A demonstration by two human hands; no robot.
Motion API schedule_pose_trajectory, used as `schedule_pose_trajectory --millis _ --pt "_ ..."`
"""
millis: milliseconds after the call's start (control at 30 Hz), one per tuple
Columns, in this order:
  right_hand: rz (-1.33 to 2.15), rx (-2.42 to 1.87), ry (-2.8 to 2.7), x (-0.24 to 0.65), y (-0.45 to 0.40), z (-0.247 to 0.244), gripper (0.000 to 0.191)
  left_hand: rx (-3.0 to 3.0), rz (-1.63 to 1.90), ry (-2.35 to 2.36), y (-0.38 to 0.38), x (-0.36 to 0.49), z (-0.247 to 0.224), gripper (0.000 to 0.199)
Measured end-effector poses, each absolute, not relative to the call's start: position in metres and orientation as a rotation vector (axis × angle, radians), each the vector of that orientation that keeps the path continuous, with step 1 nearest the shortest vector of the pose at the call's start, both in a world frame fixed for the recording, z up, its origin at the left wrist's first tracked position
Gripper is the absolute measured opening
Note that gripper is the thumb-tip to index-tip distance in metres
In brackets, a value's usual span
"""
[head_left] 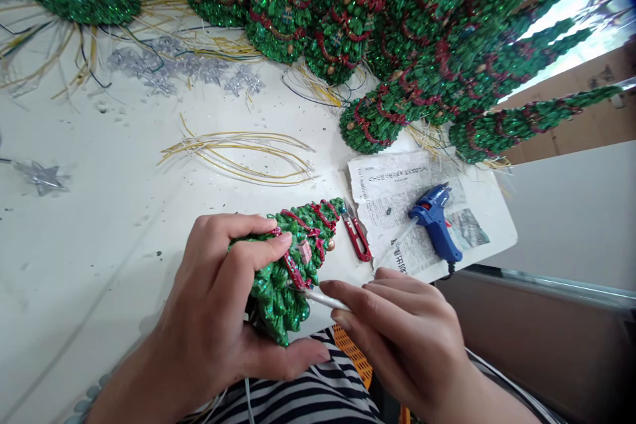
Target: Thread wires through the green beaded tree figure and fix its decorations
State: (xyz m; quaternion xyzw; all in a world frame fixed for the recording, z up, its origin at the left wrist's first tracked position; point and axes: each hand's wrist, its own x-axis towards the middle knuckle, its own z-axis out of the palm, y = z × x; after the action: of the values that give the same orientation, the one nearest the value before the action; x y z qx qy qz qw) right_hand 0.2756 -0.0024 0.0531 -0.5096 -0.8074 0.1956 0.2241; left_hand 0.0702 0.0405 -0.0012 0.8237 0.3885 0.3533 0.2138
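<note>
A small green Christmas tree figurine [284, 308] with red garlands lies tilted in my left hand [218, 298], its top pointing right. The fingers of that hand wrap over its near side and the thumb is below it. My right hand [412, 324] pinches a thin whitish stick-like tool [328, 300], whose tip touches the tree beside a red garland. What kind of tool it is I cannot make out. Just past the treetop lie red thread snips [358, 238] on the white table [124, 212].
A blue glue gun [437, 222] rests on a newspaper sheet [385, 195] at the right. Yellow and white wires [238, 152] lie mid-table. Clear plastic stars [169, 69] and several decorated trees [278, 6] line the back. Another star [42, 177] is at the left.
</note>
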Motion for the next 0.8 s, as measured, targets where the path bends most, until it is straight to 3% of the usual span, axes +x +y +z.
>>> schedule_pose_trajectory --millis 300,533,700,800 --pt "0.62 -1.356 -2.159 0.274 -0.002 0.042 0.03 2.254 1.034 1.07 0.042 0.07 -0.004 0.063" --pt "0.756 -1.386 -1.982 0.282 -0.009 0.038 0.023 2.246 0.96 1.045 0.042 0.065 0.0 0.065" --pt "1.007 -1.327 -1.534 0.289 -0.028 0.031 0.05 2.231 0.906 1.037 0.042 0.064 0.002 0.062" --pt "1.087 -1.171 -1.344 0.292 -0.029 0.032 0.035 2.222 0.911 1.037 0.042 0.064 0.004 0.055"
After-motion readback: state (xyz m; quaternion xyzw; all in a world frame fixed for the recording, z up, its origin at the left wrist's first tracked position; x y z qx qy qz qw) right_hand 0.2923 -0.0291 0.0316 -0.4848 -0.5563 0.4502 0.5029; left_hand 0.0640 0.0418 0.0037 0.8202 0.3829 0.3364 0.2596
